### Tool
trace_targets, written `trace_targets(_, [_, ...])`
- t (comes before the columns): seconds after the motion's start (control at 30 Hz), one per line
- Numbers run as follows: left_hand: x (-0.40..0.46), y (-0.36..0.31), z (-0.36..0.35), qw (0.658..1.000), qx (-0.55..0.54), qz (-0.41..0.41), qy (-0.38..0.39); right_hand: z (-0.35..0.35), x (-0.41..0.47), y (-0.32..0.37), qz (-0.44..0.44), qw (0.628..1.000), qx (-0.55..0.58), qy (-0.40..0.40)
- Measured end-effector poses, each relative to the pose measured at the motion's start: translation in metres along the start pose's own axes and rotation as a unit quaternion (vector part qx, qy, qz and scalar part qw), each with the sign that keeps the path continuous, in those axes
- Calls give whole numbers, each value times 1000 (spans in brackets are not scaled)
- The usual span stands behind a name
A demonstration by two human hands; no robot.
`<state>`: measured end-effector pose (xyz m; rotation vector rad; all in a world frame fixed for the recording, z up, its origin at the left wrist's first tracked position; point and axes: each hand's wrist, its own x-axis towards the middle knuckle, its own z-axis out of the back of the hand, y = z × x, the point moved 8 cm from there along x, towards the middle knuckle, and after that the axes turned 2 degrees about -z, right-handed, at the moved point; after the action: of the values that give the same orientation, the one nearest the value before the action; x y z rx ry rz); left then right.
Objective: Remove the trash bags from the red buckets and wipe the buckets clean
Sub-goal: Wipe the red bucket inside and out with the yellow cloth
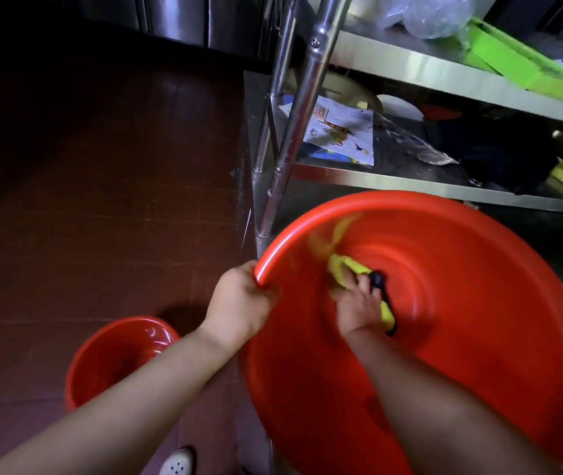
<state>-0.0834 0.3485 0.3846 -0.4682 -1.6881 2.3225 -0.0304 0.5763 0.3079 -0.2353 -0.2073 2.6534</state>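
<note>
A large red bucket (478, 269) fills the lower right of the head view, tilted toward me with no bag in it. My left hand (239, 303) grips its rim at the left edge. Deep inside the bucket, my right hand (359, 306) holds a yellow cloth (345, 269) against the inner wall; the cloth's far end is blurred. A second, smaller red bucket (102, 358) stands on the floor at the lower left, partly hidden by my left forearm, also without a bag.
A steel shelving rack (410, 180) stands just behind the large bucket, with papers (341, 132), plastic bags and a green tray (520, 66) on its shelves. Its steel legs (294, 132) rise beside the bucket's rim. Dark red tiled floor (102, 183) stretches left. A white shoe (177, 462) shows at the bottom.
</note>
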Motion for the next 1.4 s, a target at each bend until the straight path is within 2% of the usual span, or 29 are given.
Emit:
trace_targets(0.07, [0, -3, -3, 1000, -8, 0, -6, -19, -13, 18, 55, 996, 12, 69])
trace_targets(0.13, [0, -4, -2, 1000, -8, 5, -16, -26, -28, 25, 67, 990, 18, 120])
trace_targets(0.2, [1, -6, -2, 1000, 4, 6, -20, -14, -40, 18, 25, 988, 47, 145])
trace_targets(0.27, [4, -9, -2, 1000, 17, 3, -20, 14, -48, 8, -27, 988, 90, 123])
trace_targets(0.37, [9, -17, -4, 999, 28, -4, -20, 75, -55, 14, 11, 995, 97, -19])
trace_targets(0.5, [17, -28, -6, 999, 38, -14, -19, 149, -84, 10, 27, 973, 93, -210])
trace_targets(0.6, [19, -31, -8, 999, 43, -15, -8, 201, -115, 1, 67, 916, 46, -393])
trace_targets(0.7, [20, -33, -14, 999, 42, -14, 14, 246, -129, -8, 58, 870, 40, -487])
trace_targets(0.77, [20, -38, -20, 998, 51, -24, 30, 265, -117, -10, 35, 878, 25, -477])
trace_targets(0.87, [18, -49, -28, 995, 70, -47, 45, 253, -78, 1, 60, 944, -42, -322])
trace_targets(0.93, [18, -52, -29, 994, 86, -50, 45, 239, -65, 7, 96, 960, -66, -253])
trace_targets(1.0, [18, -54, -27, 993, 98, -48, 38, 234, -59, 9, 123, 964, -61, -226])
trace_targets(1.13, [13, -55, -28, 993, 101, -47, 42, 238, -58, 24, 174, 957, -95, -211])
trace_targets(1.27, [9, -59, -30, 994, 92, -48, 40, 242, -47, 30, 160, 955, -120, -218])
trace_targets(1.4, [9, -59, -33, 996, 66, -53, 40, 246, -43, 13, 131, 940, -128, -288])
